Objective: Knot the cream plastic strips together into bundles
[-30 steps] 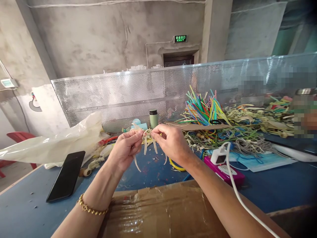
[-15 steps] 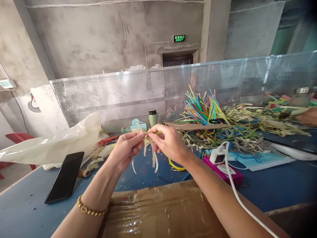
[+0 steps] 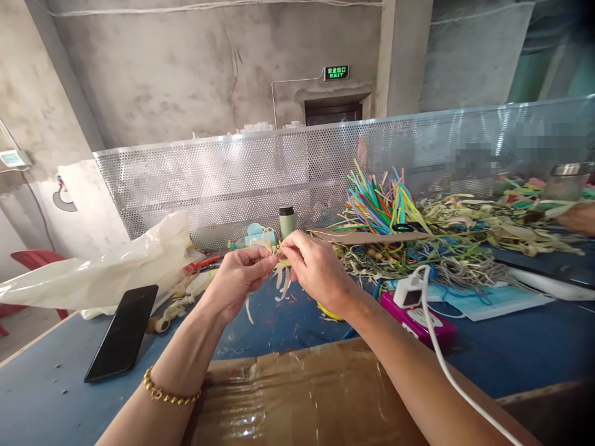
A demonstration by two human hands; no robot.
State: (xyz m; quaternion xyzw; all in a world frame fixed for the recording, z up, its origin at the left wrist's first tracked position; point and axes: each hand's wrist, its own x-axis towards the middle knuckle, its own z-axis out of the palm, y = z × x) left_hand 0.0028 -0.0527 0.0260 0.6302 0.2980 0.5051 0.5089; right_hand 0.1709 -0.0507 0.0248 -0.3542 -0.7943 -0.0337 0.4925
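Observation:
My left hand pinches a small bundle of pale fibre strips above the middle of the table. Right against it, my right hand is closed with thumb and fingertips on the same bundle. Several cream strips dangle below the fingertips, and thin ends stick up above them. How the strips are joined between my fingers is too small to make out. Behind my hands stand a green bottle with a black lid and a light-blue container.
A black phone and a plastic bag lie left. Cardboard covers the near edge. To the right are a magenta box with a white charger, a blue mask, colourful stems and heaped strips. Another person's hand shows far right.
The dangling strips have risen and bunched closer under my fingers. My fingertips have shifted slightly, with both hands staying together on the bundle.

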